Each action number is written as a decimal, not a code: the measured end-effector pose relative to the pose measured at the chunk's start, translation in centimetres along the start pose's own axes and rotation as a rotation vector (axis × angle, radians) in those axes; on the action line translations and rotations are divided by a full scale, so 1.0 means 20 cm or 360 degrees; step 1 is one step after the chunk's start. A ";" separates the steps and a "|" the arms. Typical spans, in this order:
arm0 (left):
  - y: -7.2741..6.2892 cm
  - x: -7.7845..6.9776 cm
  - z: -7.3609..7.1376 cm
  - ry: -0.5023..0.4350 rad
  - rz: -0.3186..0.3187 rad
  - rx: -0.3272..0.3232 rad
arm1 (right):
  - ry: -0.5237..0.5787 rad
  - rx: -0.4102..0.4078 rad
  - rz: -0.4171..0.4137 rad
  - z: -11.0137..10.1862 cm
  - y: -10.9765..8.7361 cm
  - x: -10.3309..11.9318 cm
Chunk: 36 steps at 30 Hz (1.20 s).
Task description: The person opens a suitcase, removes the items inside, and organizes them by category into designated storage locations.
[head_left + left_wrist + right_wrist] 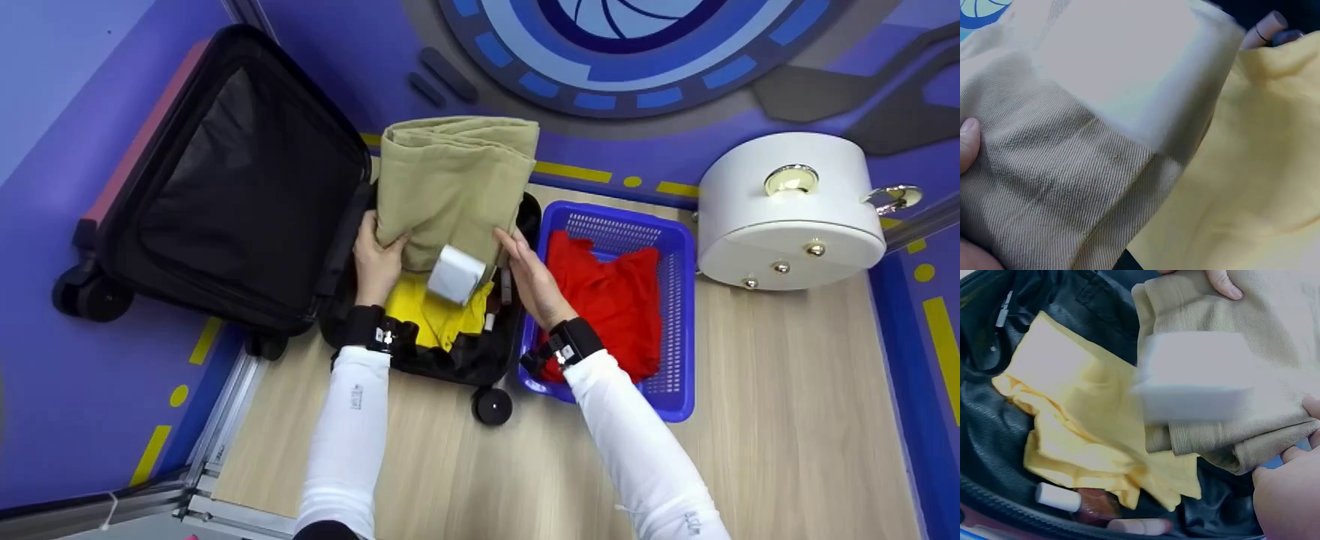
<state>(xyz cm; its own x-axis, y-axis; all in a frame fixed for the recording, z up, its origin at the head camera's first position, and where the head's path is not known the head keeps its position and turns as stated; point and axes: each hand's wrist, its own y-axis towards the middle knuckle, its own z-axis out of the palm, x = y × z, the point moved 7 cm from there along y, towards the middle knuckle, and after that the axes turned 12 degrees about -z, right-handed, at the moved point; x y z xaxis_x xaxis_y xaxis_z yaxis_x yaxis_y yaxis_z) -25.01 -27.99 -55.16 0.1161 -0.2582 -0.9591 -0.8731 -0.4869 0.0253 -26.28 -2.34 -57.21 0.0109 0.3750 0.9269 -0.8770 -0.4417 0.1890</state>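
Note:
My left hand (377, 259) grips the left side of a folded khaki garment (457, 180), thumb on top. On the opposite side, my right hand (534, 281) holds its edge, with fingers tucked beneath in the right wrist view. The garment is raised over the open suitcase (480, 371). A white box (456, 274), blurred in the right wrist view, overlaps the garment's near edge; neither hand is on it. Below, a yellow cloth (431, 311) lies inside the suitcase. Beside it are a white-capped bottle (1058, 497) and a pale tube (1139, 526).
The suitcase's black-lined lid (240, 180) leans open at the left. Right of the suitcase stands a blue plastic basket (679, 330) with a red cloth (607, 300) in it. A white rounded case (787, 210) with gold fittings sits at the far right by the wall.

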 end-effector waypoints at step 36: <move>-0.60 -0.35 0.81 0.0054 0.0054 0.0979 | -0.0867 -0.0475 -0.0121 -0.75 -0.71 0.51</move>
<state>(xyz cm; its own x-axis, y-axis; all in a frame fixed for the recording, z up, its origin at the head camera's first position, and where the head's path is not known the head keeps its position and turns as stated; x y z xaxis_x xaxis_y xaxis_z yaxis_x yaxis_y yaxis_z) -22.97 -6.81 -53.41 0.0895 -0.2963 -0.9509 -0.9885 0.0902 -0.1211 -20.91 19.91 -55.31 0.2532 -0.1077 0.9614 -0.9596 -0.1541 0.2355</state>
